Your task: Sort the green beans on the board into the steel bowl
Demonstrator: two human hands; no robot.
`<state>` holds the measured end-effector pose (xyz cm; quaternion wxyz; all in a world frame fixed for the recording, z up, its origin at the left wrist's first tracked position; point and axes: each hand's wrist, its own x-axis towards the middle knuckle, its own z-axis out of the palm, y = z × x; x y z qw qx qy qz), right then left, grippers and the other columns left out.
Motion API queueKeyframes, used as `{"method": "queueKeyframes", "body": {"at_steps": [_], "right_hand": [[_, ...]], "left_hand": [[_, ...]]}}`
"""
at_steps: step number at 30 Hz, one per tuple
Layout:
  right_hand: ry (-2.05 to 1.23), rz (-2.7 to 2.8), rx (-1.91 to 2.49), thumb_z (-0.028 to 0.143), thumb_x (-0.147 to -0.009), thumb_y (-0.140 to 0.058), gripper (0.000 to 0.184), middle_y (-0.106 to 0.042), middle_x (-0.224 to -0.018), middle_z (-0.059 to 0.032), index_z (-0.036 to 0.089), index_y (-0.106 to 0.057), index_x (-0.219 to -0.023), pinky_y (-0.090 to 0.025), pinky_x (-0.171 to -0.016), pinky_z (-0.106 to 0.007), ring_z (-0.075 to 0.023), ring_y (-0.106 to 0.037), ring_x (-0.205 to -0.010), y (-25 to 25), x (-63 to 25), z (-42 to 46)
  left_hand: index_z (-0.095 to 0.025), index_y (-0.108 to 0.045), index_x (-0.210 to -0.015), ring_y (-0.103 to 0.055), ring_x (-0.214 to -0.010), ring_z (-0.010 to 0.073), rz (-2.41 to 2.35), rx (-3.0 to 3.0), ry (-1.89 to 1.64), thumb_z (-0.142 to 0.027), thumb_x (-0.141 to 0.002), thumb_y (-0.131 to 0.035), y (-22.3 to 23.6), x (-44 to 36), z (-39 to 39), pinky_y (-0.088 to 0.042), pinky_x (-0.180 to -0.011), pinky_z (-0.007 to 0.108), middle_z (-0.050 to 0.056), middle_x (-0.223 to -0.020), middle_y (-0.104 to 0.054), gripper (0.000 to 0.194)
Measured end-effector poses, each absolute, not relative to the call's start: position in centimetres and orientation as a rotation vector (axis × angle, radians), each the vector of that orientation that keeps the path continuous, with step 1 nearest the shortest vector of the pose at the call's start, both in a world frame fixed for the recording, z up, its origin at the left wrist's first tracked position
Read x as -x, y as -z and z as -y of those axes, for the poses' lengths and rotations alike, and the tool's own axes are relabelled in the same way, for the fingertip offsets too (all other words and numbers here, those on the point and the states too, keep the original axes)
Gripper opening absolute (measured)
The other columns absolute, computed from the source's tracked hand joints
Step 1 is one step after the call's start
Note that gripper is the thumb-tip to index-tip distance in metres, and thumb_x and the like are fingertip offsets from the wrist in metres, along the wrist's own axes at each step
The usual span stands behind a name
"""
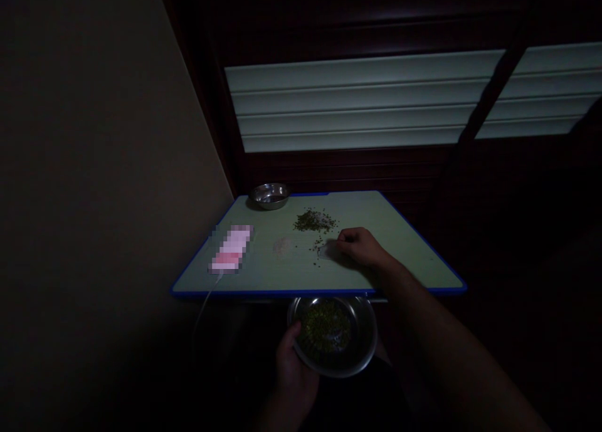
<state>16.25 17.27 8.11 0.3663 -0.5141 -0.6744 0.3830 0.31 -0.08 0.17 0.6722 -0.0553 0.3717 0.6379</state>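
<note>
My left hand [296, 372] grips the left rim of a metal bowl [367, 338], thumb over the edge. Green beans or similar small green grains [324, 325] cover part of its bottom. The bowl is held just below the table's front edge. My right hand [361, 246] is closed above the tabletop, its fingers pinched together. A pale, faintly shiny shape [324, 251] lies by its fingertips among a few scattered grains; I cannot make out what the fingers hold. Beyond is a loose heap of green and whitish grains [313, 220]. Left of the hand lies a small pale pile [283, 247].
A small light-green table [404, 250] with a blue edge stands before a dark louvred door [367, 100]. At its back left sits a smaller metal bowl [256, 200]. A lit phone [232, 249] with a white cable [207, 297] lies at the left. The room is dim.
</note>
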Motion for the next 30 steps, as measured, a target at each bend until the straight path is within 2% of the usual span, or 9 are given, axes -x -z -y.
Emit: {"method": "queueKeyframes", "body": {"at_steps": [9, 17, 22, 30], "right_hand": [[-1.074, 1.821, 1.228, 0.038, -0.065, -0.065, 0.024, -0.050, -0.052, 0.0019, 0.016, -0.056, -0.059, -0.030, -0.048, -0.023, -0.0092, -0.042, -0.050, -7.6, -16.1, -17.2], [-1.225, 1.835, 1.182, 0.038, -0.063, -0.070, 0.026, -0.055, -0.055, 0.0008, 0.013, -0.061, -0.063, -0.033, -0.049, -0.024, -0.0086, -0.044, -0.051, -8.3, -15.6, -16.4], [-1.387, 1.975, 1.123, 0.037, -0.066, -0.070, 0.025, -0.055, -0.052, 0.0024, 0.013, -0.064, -0.064, -0.032, -0.047, -0.023, -0.0077, -0.042, -0.047, -8.7, -16.0, -15.9], [-1.569, 2.060, 0.962, 0.031, -0.065, -0.073, 0.020, -0.061, -0.055, 0.0014, 0.012, -0.069, -0.068, -0.035, -0.046, -0.021, -0.0069, -0.045, -0.045, -8.7, -16.2, -15.9]], "left_hand": [[-0.015, -0.073, -0.090, -0.072, -0.081, 0.0230, -0.853, 0.144, -1.422, -0.024, -0.079, -0.060, 0.0, -0.3, -0.1, -0.055, -0.078, 0.037, 0.008, -0.086, -0.078, 0.019], [-0.015, -0.073, -0.096, -0.070, -0.090, 0.0255, -0.821, 0.159, -1.422, -0.025, -0.079, -0.061, -0.2, 0.0, -0.1, -0.054, -0.085, 0.040, 0.010, -0.093, -0.077, 0.024], [-0.016, -0.072, -0.104, -0.069, -0.097, 0.0274, -0.786, 0.136, -1.431, -0.026, -0.078, -0.062, -0.3, 0.1, -0.1, -0.054, -0.088, 0.043, 0.010, -0.096, -0.076, 0.029], [-0.013, -0.071, -0.103, -0.069, -0.096, 0.0286, -0.791, 0.155, -1.407, -0.026, -0.081, -0.059, -0.3, 0.3, -0.3, -0.055, -0.089, 0.045, 0.013, -0.096, -0.076, 0.029]]}}
